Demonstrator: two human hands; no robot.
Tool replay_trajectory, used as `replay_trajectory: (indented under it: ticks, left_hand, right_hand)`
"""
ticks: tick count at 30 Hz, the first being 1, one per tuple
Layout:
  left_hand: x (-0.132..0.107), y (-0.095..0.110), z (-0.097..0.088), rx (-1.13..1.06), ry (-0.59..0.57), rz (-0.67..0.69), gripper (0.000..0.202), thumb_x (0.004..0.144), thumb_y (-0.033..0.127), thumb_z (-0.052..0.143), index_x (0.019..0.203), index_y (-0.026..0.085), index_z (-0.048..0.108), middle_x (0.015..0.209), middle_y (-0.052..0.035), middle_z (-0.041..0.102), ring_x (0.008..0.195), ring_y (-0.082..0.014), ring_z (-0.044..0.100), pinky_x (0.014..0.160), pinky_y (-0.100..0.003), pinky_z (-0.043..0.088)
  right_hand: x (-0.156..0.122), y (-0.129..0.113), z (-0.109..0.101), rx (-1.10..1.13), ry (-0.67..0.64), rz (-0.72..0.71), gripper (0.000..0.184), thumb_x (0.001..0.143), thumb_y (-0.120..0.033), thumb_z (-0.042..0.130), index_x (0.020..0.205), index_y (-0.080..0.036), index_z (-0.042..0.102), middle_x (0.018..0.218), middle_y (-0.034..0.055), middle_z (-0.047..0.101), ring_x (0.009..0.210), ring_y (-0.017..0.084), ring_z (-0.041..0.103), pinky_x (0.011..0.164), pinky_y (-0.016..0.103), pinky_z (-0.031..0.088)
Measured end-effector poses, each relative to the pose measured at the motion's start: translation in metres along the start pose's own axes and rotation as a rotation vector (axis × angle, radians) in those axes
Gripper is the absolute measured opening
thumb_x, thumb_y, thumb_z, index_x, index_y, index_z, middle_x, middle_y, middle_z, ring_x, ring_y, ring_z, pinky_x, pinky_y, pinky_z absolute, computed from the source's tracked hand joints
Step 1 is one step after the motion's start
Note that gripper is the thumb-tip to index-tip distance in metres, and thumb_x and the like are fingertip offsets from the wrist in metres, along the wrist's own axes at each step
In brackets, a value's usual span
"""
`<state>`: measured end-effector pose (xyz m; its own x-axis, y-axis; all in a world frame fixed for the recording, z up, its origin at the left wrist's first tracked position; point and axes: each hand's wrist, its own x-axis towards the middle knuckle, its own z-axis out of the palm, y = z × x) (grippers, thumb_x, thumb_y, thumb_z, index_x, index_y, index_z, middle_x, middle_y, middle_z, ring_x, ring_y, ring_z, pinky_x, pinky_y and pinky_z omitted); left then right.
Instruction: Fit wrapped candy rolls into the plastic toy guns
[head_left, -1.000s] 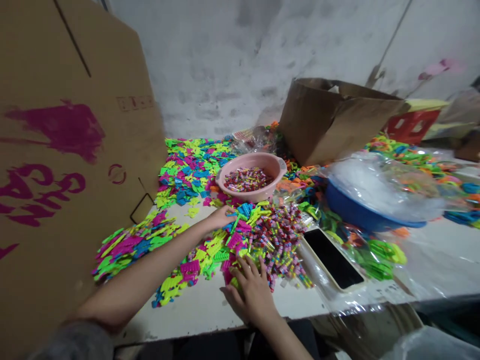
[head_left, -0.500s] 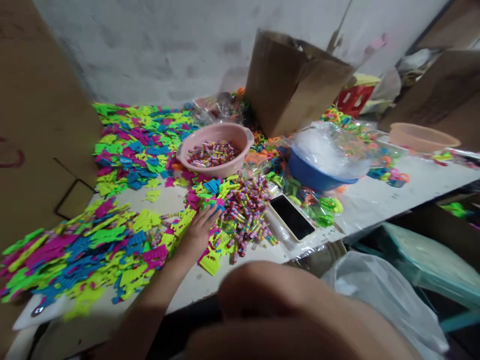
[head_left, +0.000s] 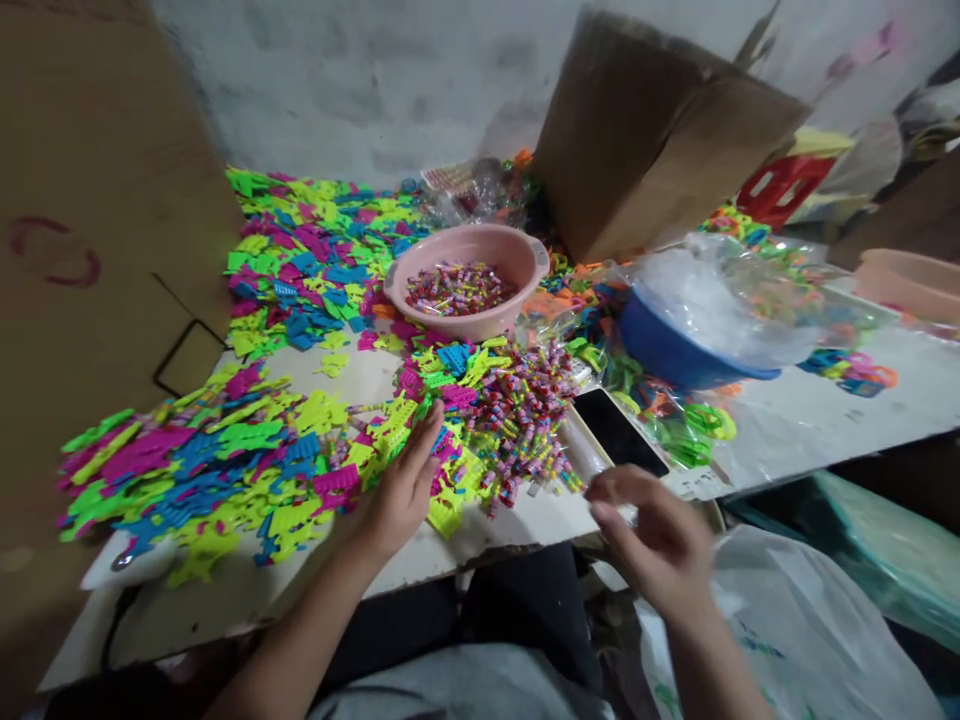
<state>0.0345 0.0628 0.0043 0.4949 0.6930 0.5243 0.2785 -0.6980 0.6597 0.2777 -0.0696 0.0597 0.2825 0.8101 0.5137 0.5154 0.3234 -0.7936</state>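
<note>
My left hand (head_left: pixel 405 488) lies flat, fingers stretched, on a spread of flat neon plastic pieces (head_left: pixel 225 460) in green, yellow, pink and blue. Just right of it is a heap of small striped multicoloured rolls (head_left: pixel 525 410). A pink basin (head_left: pixel 529 252) behind the heap holds more of these rolls. My right hand (head_left: pixel 651 535) is off the table's front edge, blurred, with its fingers curled and pinched together; whether it holds anything does not show. A black phone (head_left: pixel 619 432) lies face up between the heap and my right hand.
A blue basin (head_left: pixel 667 352) covered with clear plastic stands to the right, with coloured plastic rings around it. A cardboard box (head_left: pixel 660 150) stands behind it and a large cardboard sheet (head_left: pixel 90 250) walls the left. A pale plastic bag (head_left: pixel 795 620) hangs below the edge.
My right hand has left the heap, passed close to the camera and dropped below the table's front edge. My left hand has slid back towards me. The view has swung right.
</note>
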Motion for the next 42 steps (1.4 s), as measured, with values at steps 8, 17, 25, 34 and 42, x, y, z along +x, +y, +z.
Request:
replay_trajectory:
  ticks: [8, 17, 25, 34, 42]
  left_hand:
    - [-0.025, 0.028, 0.009, -0.308, 0.048, -0.394, 0.039, 0.098, 0.041, 0.042, 0.122, 0.020, 0.064, 0.125, -0.0109, 0.068, 0.120, -0.0236, 0.061, 0.104, -0.037, 0.049]
    - [-0.045, 0.040, 0.004, -0.637, 0.077, -0.835, 0.041, 0.079, 0.039, 0.070, 0.114, 0.021, 0.063, 0.110, -0.0091, 0.073, 0.094, -0.0255, 0.073, 0.081, -0.034, 0.060]
    - [-0.035, 0.049, 0.002, -0.507, -0.019, -0.701, 0.020, 0.084, 0.035, 0.062, 0.096, 0.025, 0.074, 0.101, -0.0051, 0.076, 0.092, -0.0215, 0.071, 0.079, -0.030, 0.059]
    - [-0.023, 0.066, 0.003, -0.268, 0.134, -0.460, 0.008, 0.083, 0.027, 0.065, 0.086, 0.021, 0.069, 0.093, -0.0059, 0.072, 0.091, -0.0195, 0.067, 0.087, -0.030, 0.054]
    - [-0.017, 0.068, 0.004, -0.587, 0.049, -0.674, 0.018, 0.081, 0.036, 0.068, 0.088, 0.020, 0.069, 0.091, -0.0043, 0.074, 0.087, -0.0189, 0.069, 0.078, -0.026, 0.055]
  right_hand:
    - [-0.016, 0.034, 0.060, 0.214, -0.047, 0.329, 0.036, 0.092, -0.047, 0.056, 0.085, -0.018, 0.077, 0.064, 0.0035, 0.070, 0.055, 0.015, 0.061, 0.052, 0.027, 0.051]
    - [-0.020, 0.056, 0.051, -0.415, -0.157, -0.136, 0.049, 0.091, -0.013, 0.048, 0.136, -0.030, 0.054, 0.121, 0.0086, 0.063, 0.109, 0.025, 0.059, 0.092, 0.043, 0.047]
    - [-0.029, 0.035, 0.065, -0.544, -0.350, -0.293, 0.066, 0.084, -0.009, 0.048, 0.146, -0.031, 0.040, 0.132, 0.0091, 0.056, 0.113, 0.027, 0.050, 0.096, 0.046, 0.040]
    - [-0.034, 0.015, 0.079, -0.642, -0.373, -0.328, 0.066, 0.085, -0.015, 0.050, 0.146, -0.035, 0.037, 0.133, 0.0076, 0.056, 0.111, 0.028, 0.048, 0.096, 0.047, 0.030]
    - [-0.036, 0.010, 0.085, -0.587, -0.415, -0.357, 0.059, 0.081, -0.014, 0.053, 0.137, -0.032, 0.047, 0.135, 0.0086, 0.054, 0.112, 0.030, 0.046, 0.095, 0.048, 0.031]
